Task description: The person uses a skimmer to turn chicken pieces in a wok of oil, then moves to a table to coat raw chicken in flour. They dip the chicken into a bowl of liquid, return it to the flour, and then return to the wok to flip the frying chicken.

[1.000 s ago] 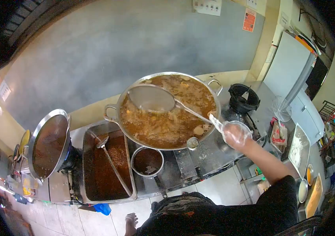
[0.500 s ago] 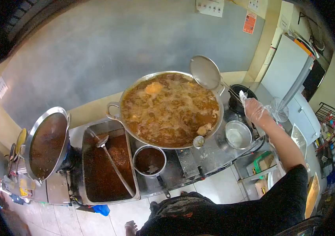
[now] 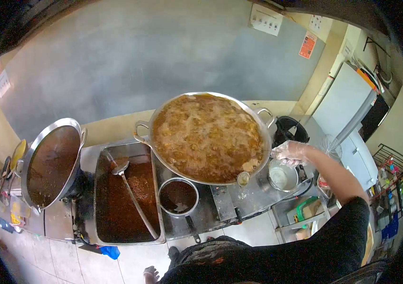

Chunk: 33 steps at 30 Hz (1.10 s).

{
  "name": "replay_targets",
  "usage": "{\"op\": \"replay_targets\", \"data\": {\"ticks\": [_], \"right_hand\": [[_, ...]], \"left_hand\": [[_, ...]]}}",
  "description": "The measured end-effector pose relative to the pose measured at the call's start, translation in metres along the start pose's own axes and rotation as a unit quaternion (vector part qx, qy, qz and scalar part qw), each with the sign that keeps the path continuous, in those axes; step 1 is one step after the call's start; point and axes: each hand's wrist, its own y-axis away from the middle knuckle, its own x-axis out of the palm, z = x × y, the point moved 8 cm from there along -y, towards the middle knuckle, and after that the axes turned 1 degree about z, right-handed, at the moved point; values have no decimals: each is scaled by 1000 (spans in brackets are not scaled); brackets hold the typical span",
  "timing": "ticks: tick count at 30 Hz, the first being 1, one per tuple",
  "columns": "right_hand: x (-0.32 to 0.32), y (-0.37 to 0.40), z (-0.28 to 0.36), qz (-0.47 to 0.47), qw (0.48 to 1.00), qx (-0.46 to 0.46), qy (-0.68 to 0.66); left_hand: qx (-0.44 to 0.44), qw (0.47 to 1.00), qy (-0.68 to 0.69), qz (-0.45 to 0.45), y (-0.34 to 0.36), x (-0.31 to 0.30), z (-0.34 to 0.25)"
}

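The right hand (image 3: 290, 152), in a clear plastic glove, hangs at centre right of the frame, just beside the right-hand rim of the big wok (image 3: 267, 142) and directly above 1 small steel bowl (image 3: 283, 177). The grip looks loosely curled, fingers drooping towards the bowl, but the crumpled glove hides them. I cannot tell whether they are pinching anything or touching the wok's rim. The bare forearm runs down to the lower right into a black sleeve.

The wok fills the middle of the frame, brim-full of frothing brown liquid with pale lumps in it. A small metal cup (image 3: 243, 178) sits at its lower rim, near the bowl. Both stand on the steel table (image 3: 251, 196).

Left of centre is a rectangular tray (image 3: 130, 149) of dark brown contents, with 1 ladle (image 3: 133, 196) lying slantwise in it. A small round pot (image 3: 160, 195) sits just beside the tray, below the wok. At far left stands a large pot (image 3: 77, 146) of brown liquid. A black burner (image 3: 290, 128) sits just above the hand.
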Motion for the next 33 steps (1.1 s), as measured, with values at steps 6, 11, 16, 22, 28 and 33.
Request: {"op": "replay_targets", "data": {"ticks": [6,11,16,22,28,33], "right_hand": [[28,-34,27,60,989,-54,-127],[38,-17,45,66,993,-52,-87],[48,-43,54,86,981,-96,-145],[51,-27,76,70,985,-108,-114],[45,-32,69,39,988,-116,-97],[44,-45,66,-25,993,-112,-23]], "left_hand": [[-352,900,244,78,4,10,36],[-374,892,242,76,3,0,30],[-400,881,242,71,15,1,33],[-449,857,246,56,34,6,38],[-392,858,322,78,46,10,32],[-414,872,253,62,44,-2,24]]}}
